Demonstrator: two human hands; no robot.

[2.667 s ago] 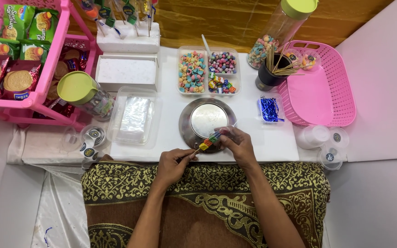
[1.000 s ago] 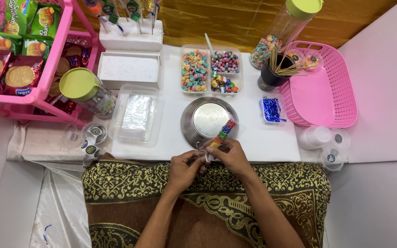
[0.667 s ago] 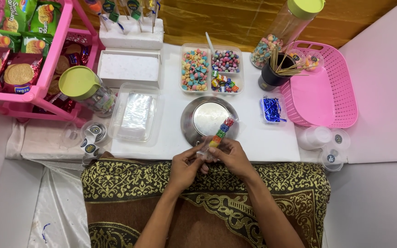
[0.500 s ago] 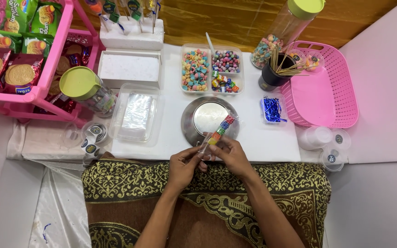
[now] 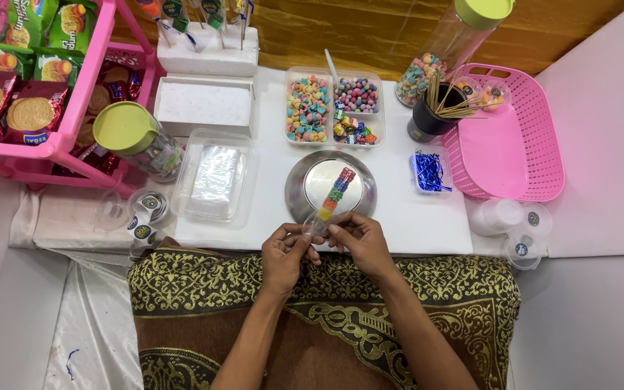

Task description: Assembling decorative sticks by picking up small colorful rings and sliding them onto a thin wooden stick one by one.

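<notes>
Both of my hands hold one thin skewer of coloured candies (image 5: 334,193) that slants up and away over a round steel plate (image 5: 296,193). My left hand (image 5: 288,253) pinches its near end at the table's front edge. My right hand (image 5: 359,242) grips the skewer just beside it, fingers closed around the lower part. The candy pieces run red, blue, green, orange and yellow along the stick. It seems to sit in a thin clear sleeve, though I cannot be sure.
Behind the plate stand clear trays of mixed candies (image 5: 334,108). A black cup of wooden skewers (image 5: 435,115), a small tub of blue twist ties (image 5: 430,172) and a pink basket (image 5: 514,137) sit right. Left are a clear lidded box (image 5: 214,184), a green-lidded jar (image 5: 135,137) and a pink snack rack (image 5: 30,79).
The candy skewer has swung from lying low across the plate's near rim to pointing up over the plate. My hands have drawn closer together at its near end.
</notes>
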